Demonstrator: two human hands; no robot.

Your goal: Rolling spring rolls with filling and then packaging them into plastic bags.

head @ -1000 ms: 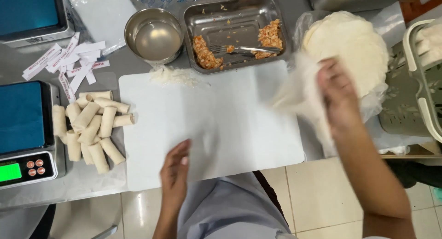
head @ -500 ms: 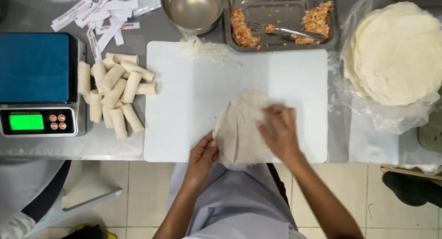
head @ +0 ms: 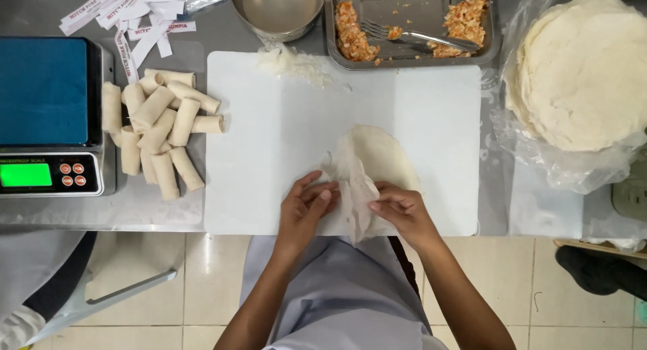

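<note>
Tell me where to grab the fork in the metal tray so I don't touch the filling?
Take the fork by its handle, the end pointing right, and come from above, probably toward the right side of the metal tray. The tines sit at the left near the orange filling, while the handle's middle lies over bare tray. Its far tip reaches another filling heap, so grip mid-handle.
</note>
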